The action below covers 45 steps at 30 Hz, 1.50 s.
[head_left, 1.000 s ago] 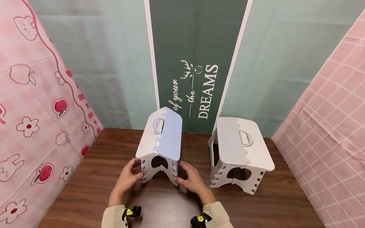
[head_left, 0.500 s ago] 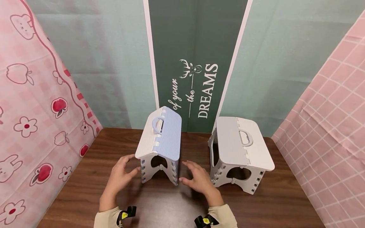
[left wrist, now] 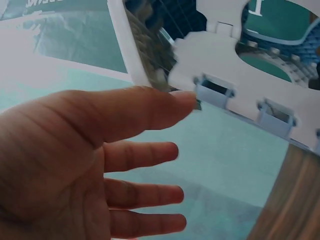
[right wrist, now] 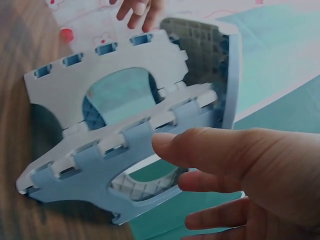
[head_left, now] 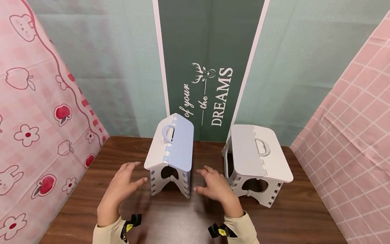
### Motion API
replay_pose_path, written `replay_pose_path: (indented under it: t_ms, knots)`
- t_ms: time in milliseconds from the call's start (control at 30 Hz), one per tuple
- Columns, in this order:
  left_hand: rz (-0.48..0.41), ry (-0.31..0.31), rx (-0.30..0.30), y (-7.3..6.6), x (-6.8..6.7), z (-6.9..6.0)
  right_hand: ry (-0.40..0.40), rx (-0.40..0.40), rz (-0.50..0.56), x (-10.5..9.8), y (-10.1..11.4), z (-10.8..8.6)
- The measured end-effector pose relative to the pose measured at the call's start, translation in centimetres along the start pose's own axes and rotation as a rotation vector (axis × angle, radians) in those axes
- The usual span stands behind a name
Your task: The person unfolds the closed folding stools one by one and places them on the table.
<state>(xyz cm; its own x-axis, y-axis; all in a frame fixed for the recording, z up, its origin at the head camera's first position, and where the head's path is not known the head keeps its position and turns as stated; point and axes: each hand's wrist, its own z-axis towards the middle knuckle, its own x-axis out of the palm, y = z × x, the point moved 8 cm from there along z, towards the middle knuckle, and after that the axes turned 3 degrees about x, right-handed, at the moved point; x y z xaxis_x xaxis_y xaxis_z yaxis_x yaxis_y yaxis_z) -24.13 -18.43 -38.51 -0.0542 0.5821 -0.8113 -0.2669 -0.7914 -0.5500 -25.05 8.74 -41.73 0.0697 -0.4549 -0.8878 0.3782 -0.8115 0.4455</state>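
Note:
A blue and white folding stool [head_left: 179,145] stands half folded on the table, its top bent to a ridge with a blue loop handle on it. To its left hovers my left hand [head_left: 117,189], fingers spread and apart from the stool. On the other side my right hand [head_left: 217,188] is likewise spread, a small gap from the stool's leg in the head view. The right wrist view shows the stool's hinged legs [right wrist: 135,105] beside the thumb. In the left wrist view the thumb lies near the white leg panel [left wrist: 220,65], and the other fingers are straight.
A grey and white folding stool [head_left: 259,156] stands unfolded to the right, close to my right hand. Brown wooden table [head_left: 170,223] lies beneath both. A green printed cloth [head_left: 210,44] hangs behind, with pink cloths [head_left: 39,135] at the sides.
Both hands have let go of the blue and white stool and drawn apart, the left to the left and the right to the right. The stools look unmoved.

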Motion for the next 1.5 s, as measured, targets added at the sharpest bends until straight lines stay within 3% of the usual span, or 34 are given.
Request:
replay_pose_path:
  t_ms: [200, 333, 633, 1033, 1267, 1500]
  knots:
    - [0.022, -0.021, 0.023, -0.9, -0.5, 0.3, -0.013, 0.016, -0.021, -1.1, 0.7, 0.5]
    - [0.019, -0.065, 0.076, -1.5, -0.8, 0.6, -0.038, -0.004, -0.018, -1.8, 1.3, 0.8]
    - [-0.028, -0.179, 0.268, -3.6, -1.2, 1.3, -0.117, -0.116, 0.057, -3.1, 2.9, 1.6]
    - [-0.092, -0.266, 0.396, -5.1, -1.1, 1.8, -0.217, -0.29, 0.141, -3.4, 4.9, 2.3]
    - [-0.127, -0.27, 0.434, -6.5, -0.2, 2.3, -0.284, -0.37, 0.157, -3.3, 6.1, 2.8]
    - [-0.128, -0.296, 0.385, -7.2, 0.2, 2.7, -0.346, -0.364, 0.215, -3.0, 6.3, 3.6]
